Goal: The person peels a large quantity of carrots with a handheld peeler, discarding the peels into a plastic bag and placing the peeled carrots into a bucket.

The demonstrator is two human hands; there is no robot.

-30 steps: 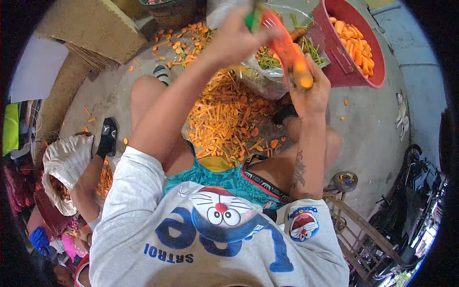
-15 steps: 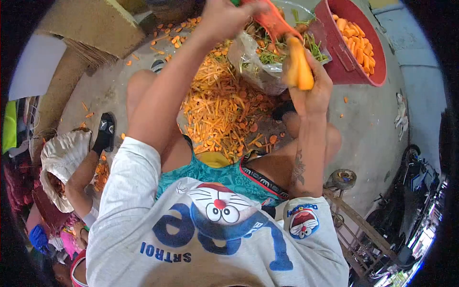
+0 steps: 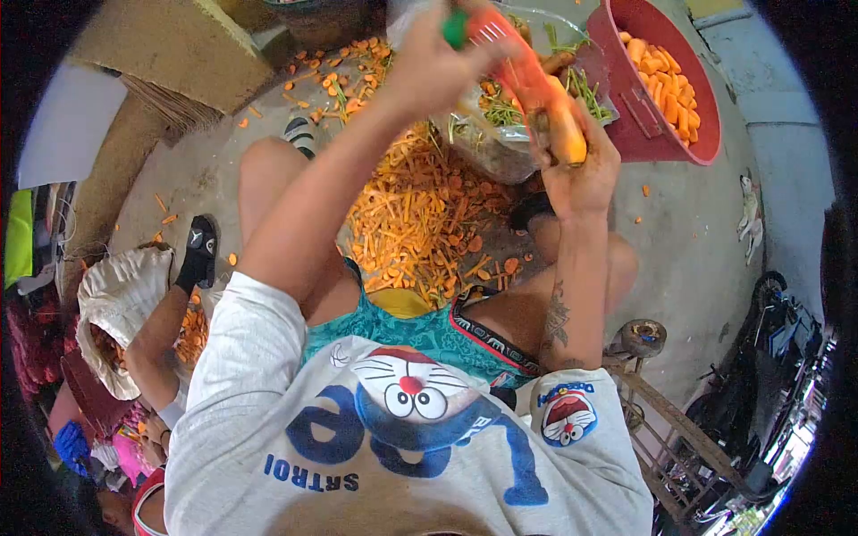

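Observation:
My left hand [image 3: 438, 67] is closed round a red peeler-like tool [image 3: 514, 62] with a green end, blurred by motion. The tool's lower part lies against the upper end of a peeled orange carrot [image 3: 567, 129]. My right hand [image 3: 579, 170] grips this carrot, fingers wrapped round it and its lower tip pointing towards me. Just behind my hands, a clear plastic bag [image 3: 500, 156] holds carrots and green stems. Orange peelings [image 3: 411, 214] lie heaped on the floor between my legs.
A red tub [image 3: 639, 116] of peeled carrots stands at the upper right. At the left are a white sack [image 3: 125, 286] and another person's leg [image 3: 165, 330]. A metal frame [image 3: 670, 411] stands at the lower right, near a motorcycle [image 3: 769, 357]. A small animal [image 3: 749, 219] lies by the wall.
My left hand has shifted slightly down and the red tool now overlaps the carrot's upper part. My right hand still holds the carrot in nearly the same place.

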